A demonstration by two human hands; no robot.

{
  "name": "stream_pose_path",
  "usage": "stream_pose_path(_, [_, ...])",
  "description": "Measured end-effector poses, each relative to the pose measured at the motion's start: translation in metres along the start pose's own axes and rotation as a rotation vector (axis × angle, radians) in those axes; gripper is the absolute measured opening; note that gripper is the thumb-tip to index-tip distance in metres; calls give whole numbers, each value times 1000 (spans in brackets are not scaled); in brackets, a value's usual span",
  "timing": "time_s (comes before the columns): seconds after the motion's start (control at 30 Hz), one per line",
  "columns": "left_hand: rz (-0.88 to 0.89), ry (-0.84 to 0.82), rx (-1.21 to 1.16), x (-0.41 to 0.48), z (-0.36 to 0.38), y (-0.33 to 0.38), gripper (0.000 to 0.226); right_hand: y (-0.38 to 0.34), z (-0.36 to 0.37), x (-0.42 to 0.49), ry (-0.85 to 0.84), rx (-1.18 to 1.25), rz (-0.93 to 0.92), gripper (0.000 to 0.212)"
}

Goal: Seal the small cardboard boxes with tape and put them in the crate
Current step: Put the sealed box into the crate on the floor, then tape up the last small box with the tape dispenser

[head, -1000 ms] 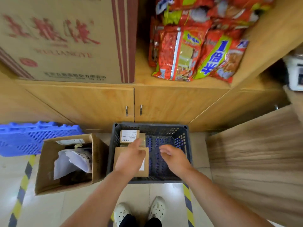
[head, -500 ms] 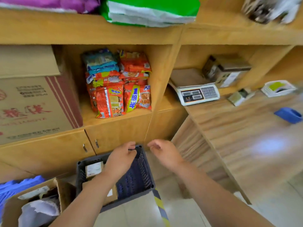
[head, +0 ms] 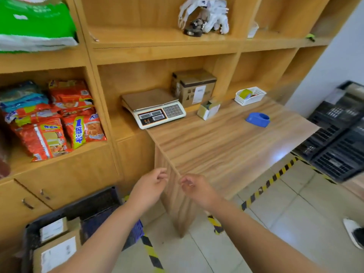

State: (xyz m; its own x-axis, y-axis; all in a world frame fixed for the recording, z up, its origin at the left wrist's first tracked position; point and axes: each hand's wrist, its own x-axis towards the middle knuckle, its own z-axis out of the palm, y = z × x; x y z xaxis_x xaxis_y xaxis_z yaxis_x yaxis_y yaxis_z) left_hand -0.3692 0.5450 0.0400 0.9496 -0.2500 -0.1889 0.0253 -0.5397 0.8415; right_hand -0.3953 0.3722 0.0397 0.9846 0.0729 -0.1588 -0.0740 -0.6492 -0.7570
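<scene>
head | left hand [head: 149, 187] and right hand [head: 195, 189] hung empty, fingers loosely curled, at the tabletop's [head: 226, 154] near-left corner; labelled boxes [head: 57, 251] lay in the floor crate [head: 92, 201] | risk: open box [head: 208, 110] at the far edge might tip if snatched; tape dispenser [head: 258, 119] sat near the right edge, easily knocked off

Boxes [head: 57, 253] in crate [head: 98, 200] at lower left, scale [head: 155, 113] on counter [head: 226, 150], tape dispenser [head: 258, 119] right of scale

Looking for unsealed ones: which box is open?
The small pale box on the desk beside the scale; only its top is open, flap up.
</scene>
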Motion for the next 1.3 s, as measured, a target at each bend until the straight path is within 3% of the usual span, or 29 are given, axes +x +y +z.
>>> stream_pose_path(0.23, [32, -65, 1, 27, 103, 60, 31, 78, -103, -28, 62, -22, 86, 18])
stream_pose_path(0.5, [12, -107, 47, 93, 161, 101, 20, 135, -173, -1, 115, 66, 148, 23])
stream_pose_path(0.6, [2, -90, 14, 136, 183, 114, 21, 158, -201, 26, 119, 34, 165, 15])
stream_pose_path(0.83, [-101, -30, -111, 242, 217, 135, 19, 198, -273, 118, 66, 35, 218, 18])
stream_pose_path(1.03, [-211, 37, -205, 320, 220, 147, 33, 228, -306, 202, 32, 32, 204, 14])
stream_pose_path(1.3, [-242, 173, -170, 398, 214, 162, 26, 254, -323, 283, -53, 131, 170, 32])
